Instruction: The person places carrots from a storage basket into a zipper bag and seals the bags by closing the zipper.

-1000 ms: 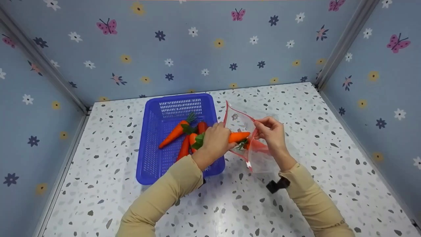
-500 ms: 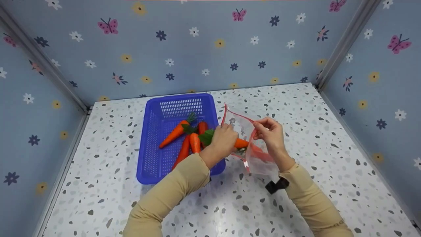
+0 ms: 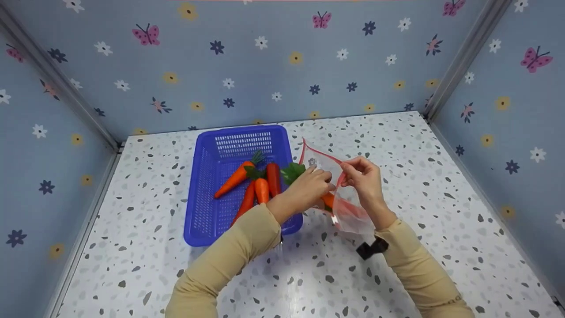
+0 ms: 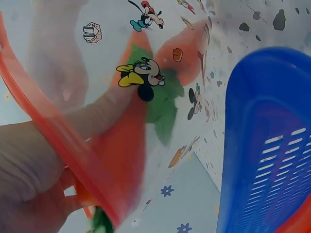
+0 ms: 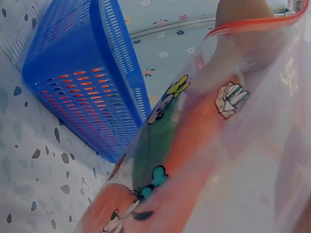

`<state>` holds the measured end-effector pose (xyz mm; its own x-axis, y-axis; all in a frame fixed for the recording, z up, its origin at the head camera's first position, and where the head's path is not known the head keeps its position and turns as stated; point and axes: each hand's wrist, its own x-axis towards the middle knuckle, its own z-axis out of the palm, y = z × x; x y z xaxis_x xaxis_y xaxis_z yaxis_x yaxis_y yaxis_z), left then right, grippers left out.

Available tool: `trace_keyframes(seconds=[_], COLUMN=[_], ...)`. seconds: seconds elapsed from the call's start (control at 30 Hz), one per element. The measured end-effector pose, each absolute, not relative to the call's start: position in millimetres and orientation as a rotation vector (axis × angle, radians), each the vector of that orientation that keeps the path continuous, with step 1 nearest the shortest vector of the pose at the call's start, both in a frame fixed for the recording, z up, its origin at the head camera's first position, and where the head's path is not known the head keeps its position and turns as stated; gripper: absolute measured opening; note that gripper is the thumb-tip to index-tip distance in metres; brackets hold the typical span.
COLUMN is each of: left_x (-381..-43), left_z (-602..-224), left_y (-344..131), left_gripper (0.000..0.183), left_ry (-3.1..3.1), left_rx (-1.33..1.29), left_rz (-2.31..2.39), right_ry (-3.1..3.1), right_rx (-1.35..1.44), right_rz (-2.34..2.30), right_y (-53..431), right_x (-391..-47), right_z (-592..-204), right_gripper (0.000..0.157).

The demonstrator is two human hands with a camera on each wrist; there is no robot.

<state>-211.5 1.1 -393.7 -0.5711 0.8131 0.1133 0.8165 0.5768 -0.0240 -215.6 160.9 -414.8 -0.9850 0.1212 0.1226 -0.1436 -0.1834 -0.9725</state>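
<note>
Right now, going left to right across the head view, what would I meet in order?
Left rim of the blue basket → leftmost orange carrot → upright orange carrot → dark red carrot → left hand → right hand.

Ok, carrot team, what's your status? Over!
Left hand holding carrot, partly inside clear bag. Right hand pinching bag's red rim. More carrots in blue basket. Nothing visibly blocking.

The speckled table (image 3: 145, 247) bears a blue basket (image 3: 190, 216) and bag (image 3: 351, 216).
</note>
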Motion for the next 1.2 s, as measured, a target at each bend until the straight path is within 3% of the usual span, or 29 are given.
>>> trace_keyframes(seconds=[0.57, 1.2], left_x=[-206, -194], left_z=[-391, -438], left_y=[-31, -96], left_gripper=[0.024, 0.042], left_ry=[-2.624, -2.615], left_rx=[-1.316, -1.006], left_rz=[-0.412, -0.579], right_ry=[-1.857, -1.86], right_rx=[-0.005, -0.005], right_rz=[2.331, 2.334], right_y=[163, 165], right_x=[-216, -215], right_z=[-414, -418], right_gripper=[0.008, 0.009])
